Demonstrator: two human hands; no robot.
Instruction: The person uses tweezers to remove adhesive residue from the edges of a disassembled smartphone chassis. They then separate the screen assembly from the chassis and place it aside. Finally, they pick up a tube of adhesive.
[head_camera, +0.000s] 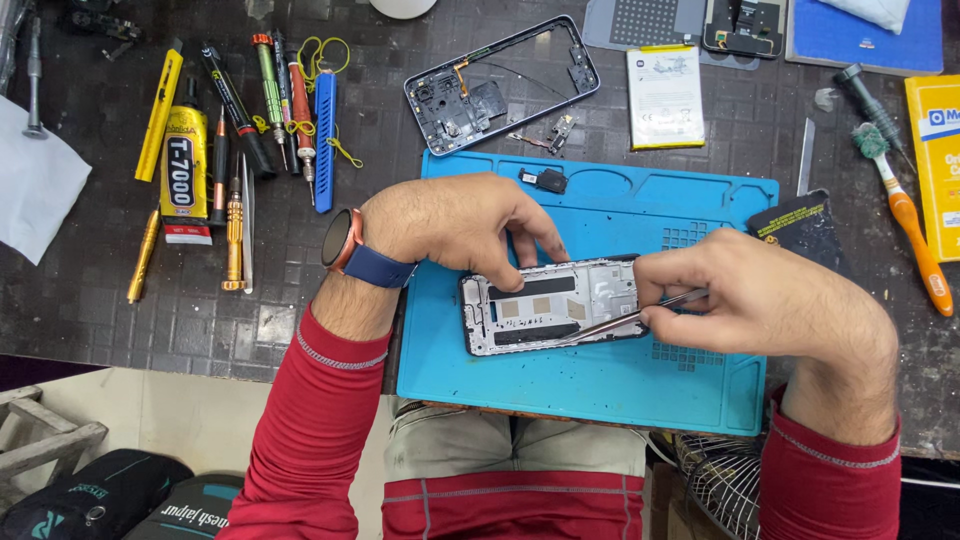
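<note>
Both hands work; left hand (455, 225) pins phone frame (550, 305) lying crosswise; right hand (760, 295) pinches tweezers (625, 320).

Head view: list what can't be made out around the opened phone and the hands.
- Tweezers: the tip is too small to show what it touches.
- Opened phone: its right end is hidden by the right hand, part of its top edge by the left hand.
- Orange box: cut off by the right edge.

Phone frame (553, 310) on mat (600, 390), mat on counter (200, 320), tools (235, 130) to its left, battery (664, 97) behind
</note>
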